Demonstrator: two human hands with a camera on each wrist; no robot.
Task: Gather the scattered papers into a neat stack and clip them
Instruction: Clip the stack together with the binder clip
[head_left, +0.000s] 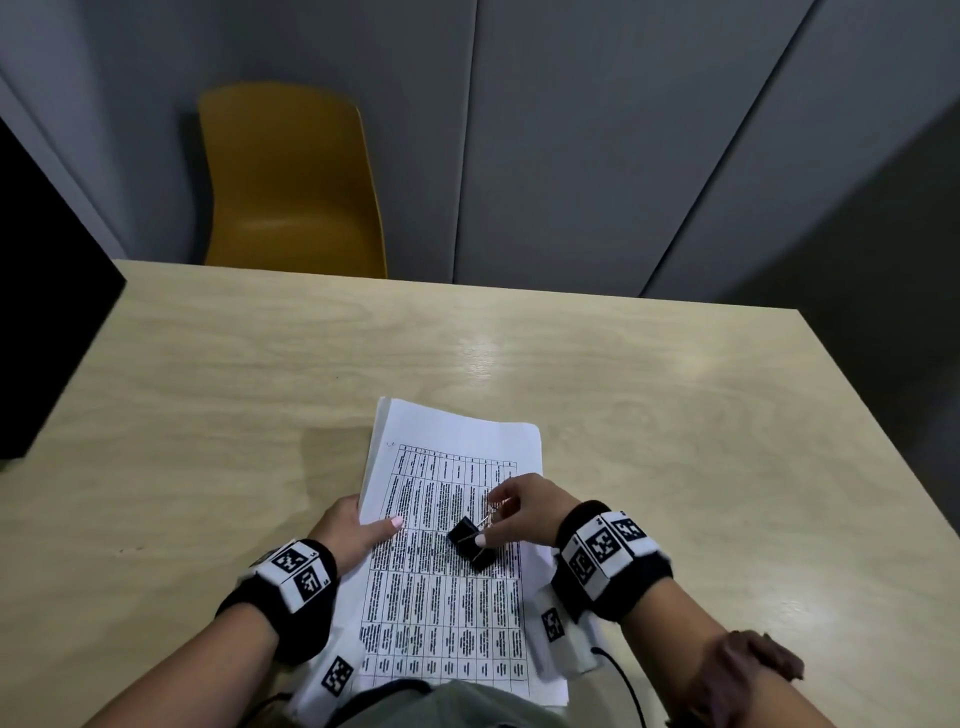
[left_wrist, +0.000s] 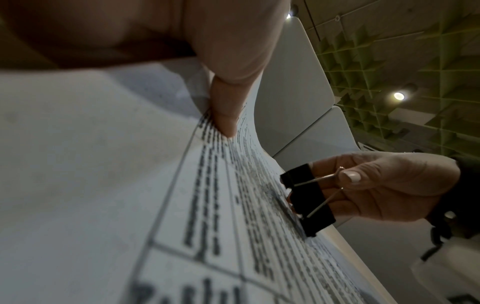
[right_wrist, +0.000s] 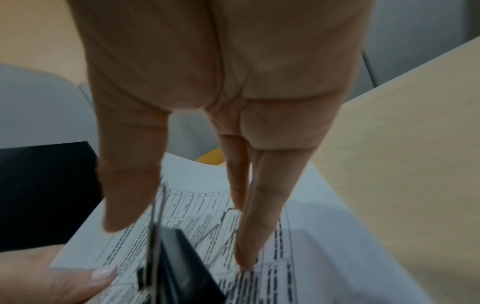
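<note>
Low in the middle of the frame, the left hand grips the paper stack to keep it neat while the right hand pinches the black clip by its 2 wires, ready to clip it.

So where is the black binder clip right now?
In the head view, the black metal binder clip is pinched by its wire handles in the right hand, over the middle of the white printed paper stack, right of the left hand.

White printed paper sheets lie matt on a pale wood-grain table with a soft sheen. A black matt binder clip carries thin shiny wire handles; the mustard-yellow chair looks like smooth plastic.
</note>
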